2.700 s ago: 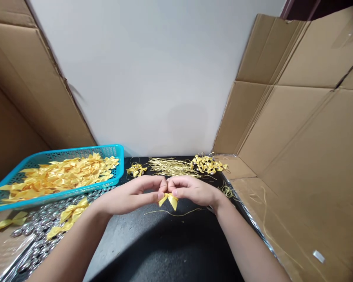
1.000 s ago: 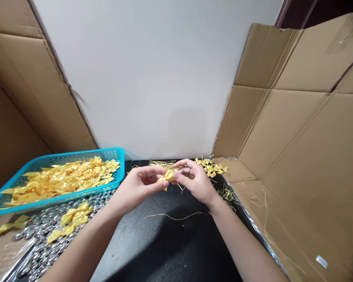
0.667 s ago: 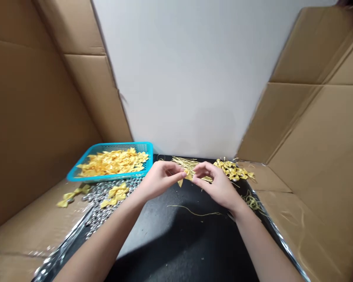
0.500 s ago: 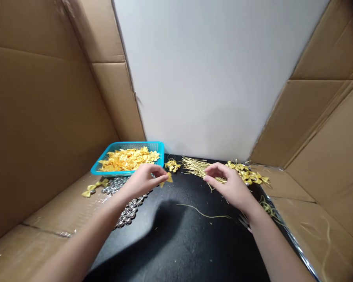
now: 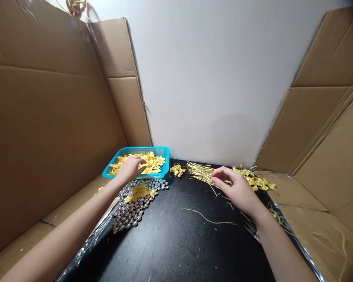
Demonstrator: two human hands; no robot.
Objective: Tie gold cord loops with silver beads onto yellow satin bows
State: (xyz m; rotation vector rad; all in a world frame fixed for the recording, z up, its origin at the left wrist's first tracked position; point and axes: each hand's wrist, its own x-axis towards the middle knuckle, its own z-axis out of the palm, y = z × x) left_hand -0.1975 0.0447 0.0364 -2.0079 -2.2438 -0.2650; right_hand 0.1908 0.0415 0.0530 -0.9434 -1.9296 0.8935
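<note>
My left hand (image 5: pixel 130 167) reaches into the blue basket (image 5: pixel 164 150) and lies on the heap of yellow ribbon bows (image 5: pixel 153 161). Its fingers curl down among the bows, and I cannot make out whether they grip one. My right hand (image 5: pixel 237 190) hovers over the black mat with bent fingers. Its fingertips are pinched at the near edge of the bundle of gold strings (image 5: pixel 198 172), and a thin gold string hangs from them. One loose gold string (image 5: pixel 208 219) lies on the mat between my arms.
A heap of small silver bells (image 5: pixel 129 213) lies in front of the basket with a few yellow bows (image 5: pixel 139 190) on top. A small bow (image 5: pixel 177 170) lies beside the basket. A pile of bows with strings (image 5: pixel 254 178) sits at the right. Cardboard walls (image 5: pixel 47 129) stand left and right.
Both hands first worked one bow together at the middle. They then parted: the left hand carried the bow leftward into the basket, and the right stayed by the gold strings. My view turned left.
</note>
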